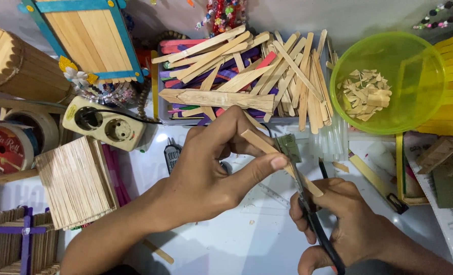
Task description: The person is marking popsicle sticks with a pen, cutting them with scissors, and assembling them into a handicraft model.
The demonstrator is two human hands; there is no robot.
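Observation:
My left hand pinches a plain wooden craft stick between thumb and fingers, holding it slanted over the white table. My right hand grips black-handled scissors whose blades cross the stick near its middle. A small green-grey piece sits at the blades, just beyond my left thumb. The stick's lower end reaches to my right fingers.
A tray piled with plain and coloured sticks lies ahead. A yellow-green bowl of stick offcuts stands at the right. At the left are a cream socket strip, tape rolls, and stick-built boxes.

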